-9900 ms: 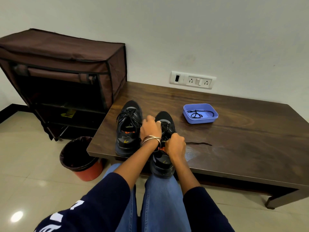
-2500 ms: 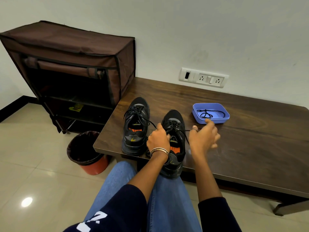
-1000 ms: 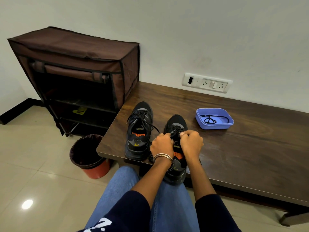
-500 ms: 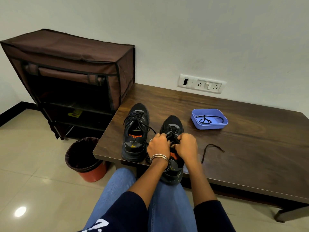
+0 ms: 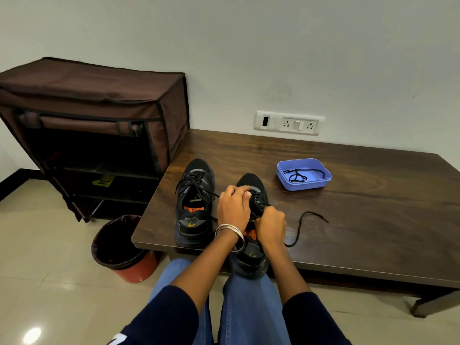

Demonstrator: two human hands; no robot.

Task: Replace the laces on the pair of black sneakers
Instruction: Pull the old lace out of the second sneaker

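- Sitting at the tabletop [image 5: 348, 245], a person has jeans-clad knees [image 5: 249, 307] against its near edge.
- Right sneaker [image 5: 251, 257] overhangs that edge, heel toward the person.
- Right hand [image 5: 270, 226] curls over the sneaker's tongue, fingers closed on the lace [image 5: 298, 227], whose loose end trails rightward across the wood.
- Left hand [image 5: 234, 207], bangles at the wrist, pinches the lacing nearer the toe, fingers bent.
- Left sneaker [image 5: 193, 202] stands just beside, laced, its ends loose.
- Bin [image 5: 122, 247] sits on the floor left of the tabletop.
- Blue tray [image 5: 305, 186] lies farther back to the right, holding another black lace [image 5: 297, 174].
- Brown rack [image 5: 94, 115] stands at far left; sockets [image 5: 290, 123] are on the wall.
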